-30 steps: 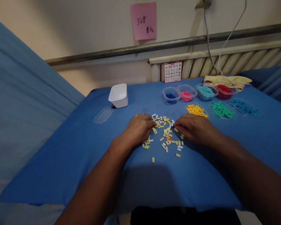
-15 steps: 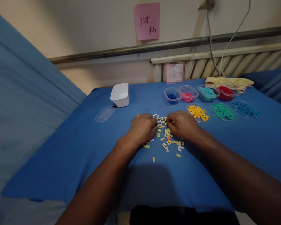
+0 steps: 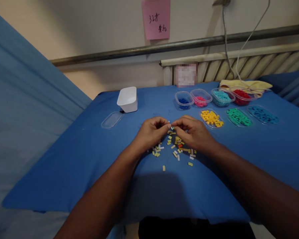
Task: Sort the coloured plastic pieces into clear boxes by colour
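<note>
My left hand (image 3: 152,132) and my right hand (image 3: 193,131) meet fingertip to fingertip above the middle of the blue-covered table. Thumb and forefinger are pinched together on each hand. Whatever sits between the fingertips is too small and covered to make out. Under and in front of the hands lie scattered small toy building bricks (image 3: 178,157), mostly pale yellow and white. An orange brick (image 3: 180,145) lies among them by my right hand, and a lone pale yellow brick (image 3: 163,168) sits closest to me.
A white tub (image 3: 128,102) and a clear lid (image 3: 111,120) stand back left. Clear containers hold dark blue (image 3: 183,102), pink (image 3: 200,101), turquoise (image 3: 221,97) and red pieces (image 3: 242,97). Yellow (image 3: 211,118), green (image 3: 239,117) and teal pieces (image 3: 262,114) lie before them. A yellow cloth (image 3: 246,84) lies behind.
Both hands were apart over the bricks; they have come up and inward, so their fingertips now meet. Several bricks between them are now covered by the fingers.
</note>
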`<state>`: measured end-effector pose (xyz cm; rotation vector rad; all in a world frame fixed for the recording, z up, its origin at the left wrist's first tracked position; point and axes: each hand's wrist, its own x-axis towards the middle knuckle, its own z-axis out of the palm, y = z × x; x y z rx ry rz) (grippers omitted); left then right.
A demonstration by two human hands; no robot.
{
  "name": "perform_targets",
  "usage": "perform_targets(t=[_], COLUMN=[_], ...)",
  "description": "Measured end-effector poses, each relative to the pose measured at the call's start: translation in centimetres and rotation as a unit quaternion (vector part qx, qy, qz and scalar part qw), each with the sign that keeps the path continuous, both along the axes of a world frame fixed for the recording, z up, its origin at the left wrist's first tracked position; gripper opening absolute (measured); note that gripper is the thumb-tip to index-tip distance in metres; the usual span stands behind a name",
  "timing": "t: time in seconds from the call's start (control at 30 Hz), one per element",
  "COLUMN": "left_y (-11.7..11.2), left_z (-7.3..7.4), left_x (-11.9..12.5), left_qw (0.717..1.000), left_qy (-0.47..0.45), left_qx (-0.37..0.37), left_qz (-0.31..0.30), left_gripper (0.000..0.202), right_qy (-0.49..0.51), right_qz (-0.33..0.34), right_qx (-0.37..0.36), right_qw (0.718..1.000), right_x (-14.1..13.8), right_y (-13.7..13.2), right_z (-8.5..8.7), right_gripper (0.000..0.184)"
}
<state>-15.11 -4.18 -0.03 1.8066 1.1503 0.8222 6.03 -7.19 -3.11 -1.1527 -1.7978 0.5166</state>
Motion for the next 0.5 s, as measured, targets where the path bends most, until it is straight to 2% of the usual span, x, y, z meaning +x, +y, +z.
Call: perform_targets(t=[0.07, 0.17, 0.27, 0.4, 0.5], left_y=[-0.2, -0.3, -0.3, -0.4, -0.6], left_z=[-0.4, -1.1, -1.8, -2.2, -1.7], left_x=[0.8, 1.9, 2.2, 2.1, 1.6], left_qw=[0.992, 0.978, 0.975, 0.976, 0.99], left_qy=[-0.107, -0.183, -0.192, -0.181, -0.122], left_qx=[-0.062, -0.096, -0.105, -0.117, -0.07], left_qz=[0.015, 0.029, 0.032, 0.006, -0.009], left_gripper=[0.03, 0.026, 0.022, 0.021, 0.023], right_qy=[0.1, 0.199, 0.187, 0.107, 0.123], right_qz=[0.007, 0.027, 0.026, -0.03, -0.032], right_qx=[-0.046, -0.109, -0.1, -0.056, -0.082], right_qw=[0.994, 0.973, 0.977, 0.992, 0.989], right_x=[-0.7, -1.2, -0.9, -0.6, -0.3], right_y=[-0.2, 0.0, 0.2, -0.1, -0.1], right_z=[-0.2, -0.9, -1.4, -1.2, -0.8], right_gripper=[0.015, 0.018, 0.02, 0.016, 0.017])
